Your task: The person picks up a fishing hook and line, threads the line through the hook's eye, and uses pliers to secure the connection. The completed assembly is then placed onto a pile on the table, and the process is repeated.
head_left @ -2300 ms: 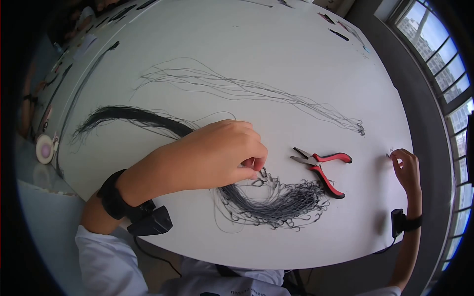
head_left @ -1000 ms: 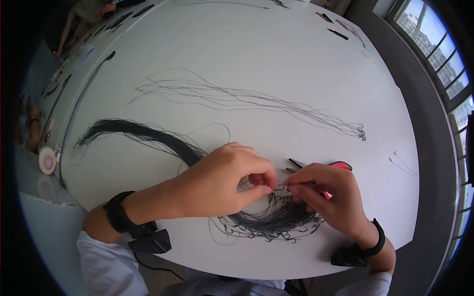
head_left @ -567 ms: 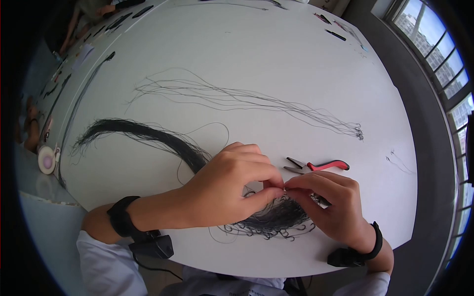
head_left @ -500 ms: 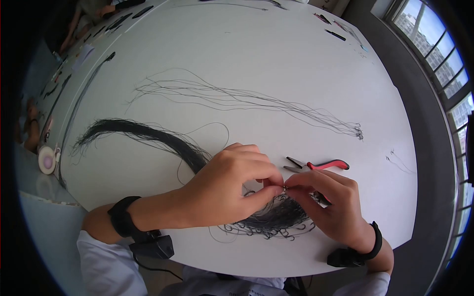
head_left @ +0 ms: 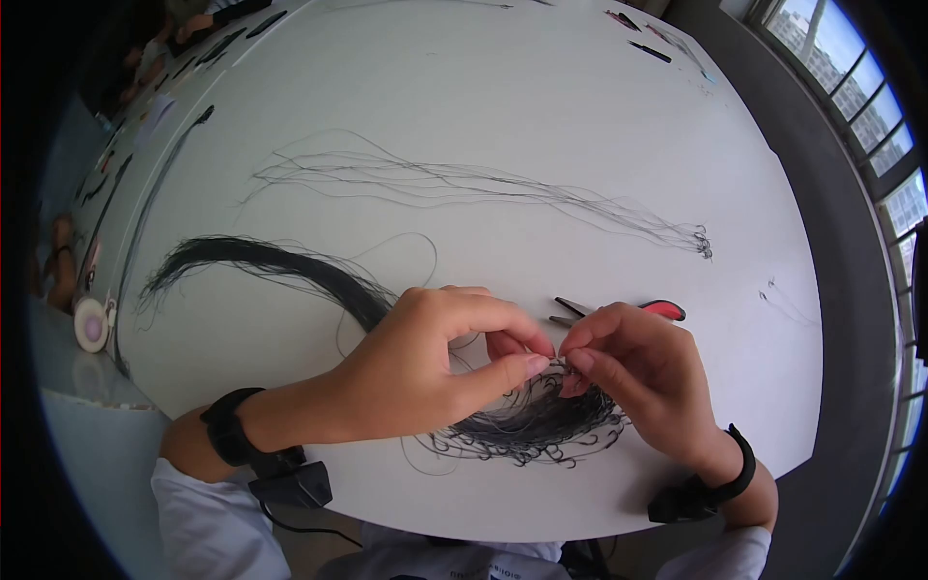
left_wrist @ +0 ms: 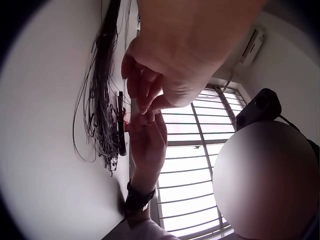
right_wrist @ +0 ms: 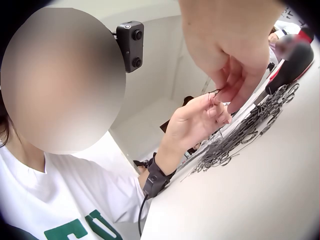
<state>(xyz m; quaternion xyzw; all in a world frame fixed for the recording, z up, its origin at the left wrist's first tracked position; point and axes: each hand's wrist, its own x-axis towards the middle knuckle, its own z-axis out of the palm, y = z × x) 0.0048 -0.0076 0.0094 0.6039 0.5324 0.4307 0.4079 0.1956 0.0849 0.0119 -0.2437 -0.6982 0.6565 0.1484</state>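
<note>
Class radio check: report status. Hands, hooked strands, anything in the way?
Left hand, right hand: both pinching, thin dark strand between them. Hooked bundle lies below. Pliers partly hidden by right hand; nothing plainly blocking.

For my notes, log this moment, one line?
left hand, right hand: pinching thin dark piece | hook bundle: below | red-handled pliers: partly hidden

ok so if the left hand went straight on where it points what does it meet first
Most likely the right hand: in the head view its fingertips lie just ahead of the left hand, though depth there is unclear.
</note>
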